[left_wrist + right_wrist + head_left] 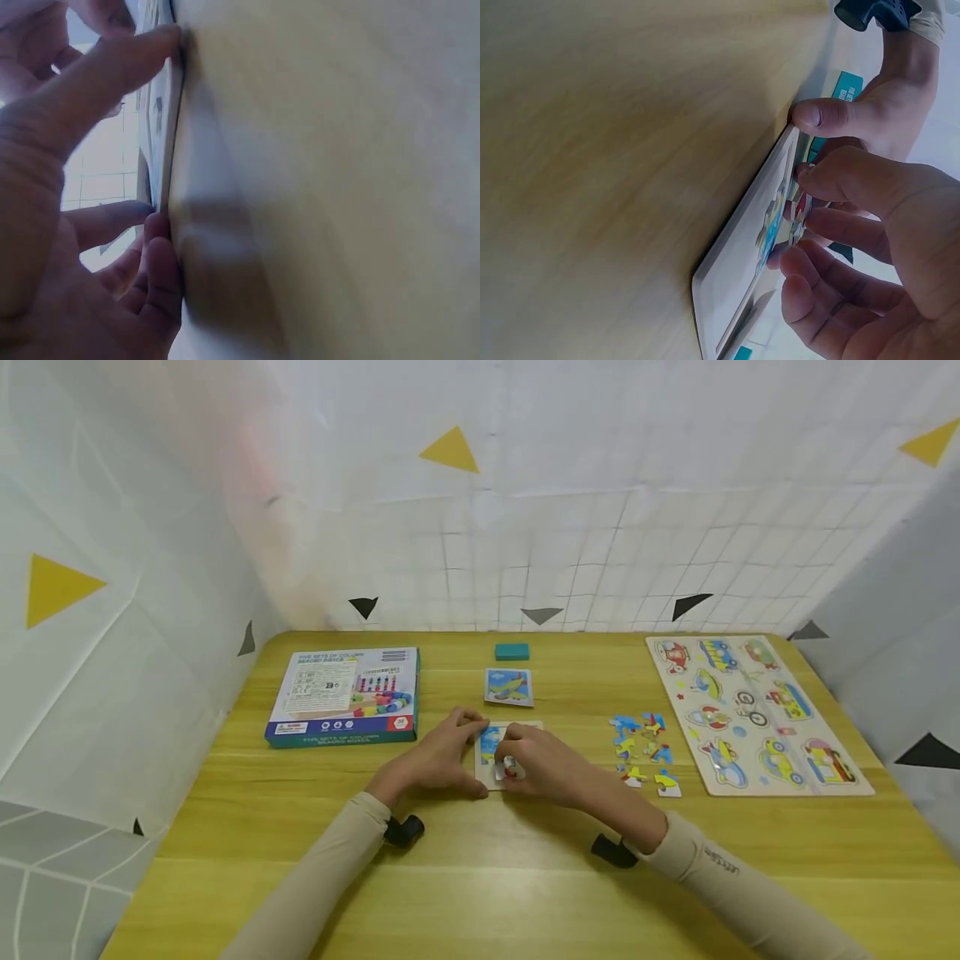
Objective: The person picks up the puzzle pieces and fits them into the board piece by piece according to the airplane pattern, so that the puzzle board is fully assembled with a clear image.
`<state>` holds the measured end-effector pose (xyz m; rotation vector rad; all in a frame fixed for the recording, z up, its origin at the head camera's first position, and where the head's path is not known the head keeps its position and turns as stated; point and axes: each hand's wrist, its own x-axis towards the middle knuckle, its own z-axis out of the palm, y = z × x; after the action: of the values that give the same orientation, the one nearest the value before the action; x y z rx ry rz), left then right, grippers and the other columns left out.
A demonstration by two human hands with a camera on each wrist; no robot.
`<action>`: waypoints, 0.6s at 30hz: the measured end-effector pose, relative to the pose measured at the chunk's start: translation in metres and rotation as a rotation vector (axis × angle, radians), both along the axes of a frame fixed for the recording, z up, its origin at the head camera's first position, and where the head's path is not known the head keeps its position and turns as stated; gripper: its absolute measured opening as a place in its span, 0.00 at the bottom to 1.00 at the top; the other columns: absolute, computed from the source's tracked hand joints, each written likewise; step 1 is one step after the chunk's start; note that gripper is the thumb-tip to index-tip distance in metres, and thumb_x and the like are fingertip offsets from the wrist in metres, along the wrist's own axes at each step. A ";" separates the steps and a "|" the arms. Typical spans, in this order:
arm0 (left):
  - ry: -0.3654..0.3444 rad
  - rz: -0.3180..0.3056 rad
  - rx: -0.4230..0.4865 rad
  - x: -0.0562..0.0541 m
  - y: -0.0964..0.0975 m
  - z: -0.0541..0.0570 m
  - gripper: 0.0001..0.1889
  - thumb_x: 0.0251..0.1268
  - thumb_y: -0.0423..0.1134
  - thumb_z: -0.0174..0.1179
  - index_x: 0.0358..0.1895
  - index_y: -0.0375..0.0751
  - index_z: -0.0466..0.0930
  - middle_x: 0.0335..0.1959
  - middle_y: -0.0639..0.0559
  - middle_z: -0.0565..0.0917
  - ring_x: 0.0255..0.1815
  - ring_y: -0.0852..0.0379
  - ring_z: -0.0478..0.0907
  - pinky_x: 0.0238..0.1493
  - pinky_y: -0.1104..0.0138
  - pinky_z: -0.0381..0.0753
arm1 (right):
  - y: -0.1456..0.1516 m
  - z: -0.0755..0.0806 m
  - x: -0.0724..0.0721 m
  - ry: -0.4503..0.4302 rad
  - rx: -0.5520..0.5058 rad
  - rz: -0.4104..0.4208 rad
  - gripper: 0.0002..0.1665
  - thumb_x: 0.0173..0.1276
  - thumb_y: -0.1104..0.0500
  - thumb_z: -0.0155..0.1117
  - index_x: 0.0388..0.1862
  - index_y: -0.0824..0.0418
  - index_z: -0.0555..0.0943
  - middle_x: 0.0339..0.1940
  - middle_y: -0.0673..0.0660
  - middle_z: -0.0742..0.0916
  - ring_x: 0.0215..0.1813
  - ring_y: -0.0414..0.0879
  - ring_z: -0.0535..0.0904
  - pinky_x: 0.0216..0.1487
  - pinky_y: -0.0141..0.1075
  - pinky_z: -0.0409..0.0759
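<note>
Resting on the desk (480, 893), a small puzzle tray (731, 289) is held along its left side by the left hand (438, 756), the thumb and fingers being spread to its two corners. A red-and-white puzzle piece (512, 767) is pinched over the tray by the fingers of the right hand (543, 764). To the right, loose pieces (661, 753) are scattered beside a wooden picture board (752, 752). Farther off, an airplane card (509, 687) is backed by a teal block (512, 652).

A screened-off tabletop booth (150, 635), whether in a home or workplace unclear.
Wrinkled pale sheeting (360, 527) with yellow triangles (453, 450) and grey grid lines (527, 566) walls the wood-grain table (487, 885) left, back and right.
</note>
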<state>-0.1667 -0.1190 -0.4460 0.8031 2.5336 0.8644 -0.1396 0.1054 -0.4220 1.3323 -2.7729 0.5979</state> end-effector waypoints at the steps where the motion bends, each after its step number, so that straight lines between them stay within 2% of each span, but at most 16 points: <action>1: -0.015 -0.001 0.000 0.000 -0.001 0.000 0.54 0.45 0.52 0.80 0.77 0.41 0.61 0.70 0.53 0.60 0.62 0.55 0.65 0.67 0.59 0.68 | -0.001 -0.001 0.000 0.001 0.003 0.001 0.12 0.57 0.59 0.78 0.38 0.59 0.85 0.37 0.54 0.81 0.37 0.42 0.74 0.38 0.35 0.77; 6: -0.049 -0.013 -0.008 -0.001 -0.003 0.000 0.56 0.44 0.49 0.79 0.78 0.41 0.58 0.71 0.52 0.58 0.66 0.55 0.63 0.69 0.59 0.65 | -0.008 -0.005 0.000 0.002 0.009 0.016 0.12 0.58 0.58 0.78 0.38 0.60 0.85 0.38 0.53 0.81 0.38 0.42 0.75 0.39 0.35 0.78; 13: -0.028 -0.023 0.005 -0.001 -0.005 -0.002 0.56 0.45 0.49 0.79 0.78 0.40 0.58 0.72 0.52 0.58 0.67 0.55 0.63 0.69 0.58 0.65 | -0.018 -0.010 -0.002 0.024 0.011 0.041 0.11 0.57 0.61 0.76 0.37 0.62 0.85 0.37 0.54 0.82 0.38 0.44 0.75 0.40 0.36 0.78; 18: -0.041 -0.013 0.016 -0.001 -0.003 0.000 0.55 0.45 0.48 0.79 0.78 0.41 0.58 0.73 0.53 0.57 0.68 0.55 0.62 0.70 0.59 0.64 | -0.020 -0.009 -0.004 0.008 0.022 0.033 0.09 0.58 0.61 0.75 0.36 0.62 0.86 0.36 0.54 0.82 0.37 0.44 0.75 0.39 0.35 0.77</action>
<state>-0.1680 -0.1225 -0.4464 0.7977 2.4868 0.8887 -0.1435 0.0858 -0.4307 1.3838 -2.7646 0.5641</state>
